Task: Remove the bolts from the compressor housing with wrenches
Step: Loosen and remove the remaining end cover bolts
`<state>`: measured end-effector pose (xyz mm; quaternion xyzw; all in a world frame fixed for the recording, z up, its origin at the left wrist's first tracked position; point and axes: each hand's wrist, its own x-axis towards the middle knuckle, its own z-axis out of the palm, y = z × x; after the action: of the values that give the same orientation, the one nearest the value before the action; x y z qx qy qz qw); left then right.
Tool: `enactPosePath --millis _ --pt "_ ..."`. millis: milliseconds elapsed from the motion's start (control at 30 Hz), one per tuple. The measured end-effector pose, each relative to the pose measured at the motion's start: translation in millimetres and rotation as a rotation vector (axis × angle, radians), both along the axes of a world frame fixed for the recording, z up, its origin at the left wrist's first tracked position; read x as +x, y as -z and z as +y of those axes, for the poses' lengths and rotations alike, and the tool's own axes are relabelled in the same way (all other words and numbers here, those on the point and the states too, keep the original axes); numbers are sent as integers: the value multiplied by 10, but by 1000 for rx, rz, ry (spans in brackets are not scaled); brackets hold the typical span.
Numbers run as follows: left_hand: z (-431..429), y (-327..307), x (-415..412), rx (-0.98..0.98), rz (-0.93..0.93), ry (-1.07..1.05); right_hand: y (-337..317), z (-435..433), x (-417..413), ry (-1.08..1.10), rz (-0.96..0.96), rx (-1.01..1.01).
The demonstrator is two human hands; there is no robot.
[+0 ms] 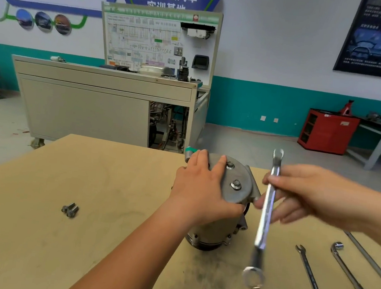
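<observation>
Two loose bolts [70, 209] are lying side by side on the tan table [85, 180], well off to the left of the compressor housing [222, 228], which stands on end around the middle of the tabletop on a dark smudgy patch. Up on its round end plate [241, 193] you can see two seated bolts [236, 185], one nearer the camera and one further back. The left hand [201, 188] is clamped over the top left of the housing, fingers stretched across the plate with the index tip just beside the far bolt, and the thumb hooked along the near rim. The right hand [297, 194] is in the air just right of the housing, pinching the shank of a combination wrench [265, 214] between thumb and fingers. That wrench hangs nearly upright, open end up, ring end down, and it's pretty motion-blurred, not touching either bolt. Over on the right side of the table are a slim open-end wrench [311, 281], an L-shaped socket wrench [354, 279] beside it, and a long rod [368, 259] further right. Behind the table there's a grey training bench [94, 105] and a red cabinet [326, 131] by the wall.
</observation>
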<state>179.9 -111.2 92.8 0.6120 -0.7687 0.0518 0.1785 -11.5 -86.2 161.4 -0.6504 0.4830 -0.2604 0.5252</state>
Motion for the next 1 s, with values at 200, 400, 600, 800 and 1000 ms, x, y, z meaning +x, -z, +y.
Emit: enactPosePath --millis 200,400,600,800,1000 --pt "43 -74 -26 55 -36 -15 128 238 321 -57 -256 278" --pt "59 -80 -42 55 -44 -14 179 215 364 -65 -304 282" --pt "22 -30 -41 23 -57 -9 197 128 253 -184 -46 250" --pt "-7 -11 -35 4 -31 7 -319 -312 -104 -222 821 -143" --pt "-7 -9 -27 19 -40 -3 -256 -489 -184 -125 796 -574"
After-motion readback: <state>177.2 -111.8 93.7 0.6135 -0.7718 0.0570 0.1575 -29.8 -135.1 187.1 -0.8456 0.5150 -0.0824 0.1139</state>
